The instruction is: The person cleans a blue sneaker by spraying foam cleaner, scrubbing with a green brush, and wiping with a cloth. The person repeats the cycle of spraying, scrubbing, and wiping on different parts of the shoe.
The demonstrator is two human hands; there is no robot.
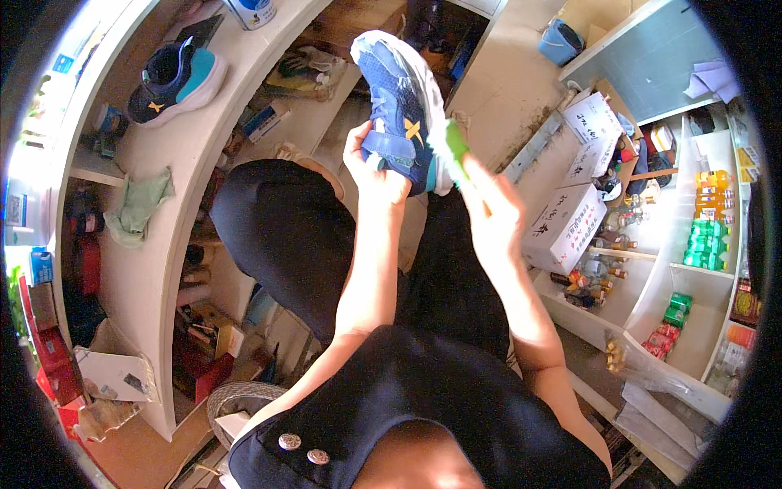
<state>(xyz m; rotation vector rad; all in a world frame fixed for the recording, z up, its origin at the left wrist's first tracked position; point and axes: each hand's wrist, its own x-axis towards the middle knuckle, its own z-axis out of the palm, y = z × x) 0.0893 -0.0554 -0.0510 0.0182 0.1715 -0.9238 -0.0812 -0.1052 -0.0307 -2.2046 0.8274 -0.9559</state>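
Note:
A blue sneaker (391, 98) with a white sole and a yellow mark on its side is held up, toe pointing away from me. My left hand (376, 169) grips it at the heel and opening, its fingers partly inside the shoe. In my right hand (493, 200) is a green brush (455, 140) with pale bristles. Those bristles touch the edge of the white sole on the right. A second sneaker (175, 81), dark with a teal heel and white sole, stands on the shelf top at the upper left.
A pale green cloth (140, 205) hangs over the left counter (163, 306). White cartons (564, 226) are stacked on the right, before shelves of bottles (705, 243). A blue bucket (560, 41) stands at the back right.

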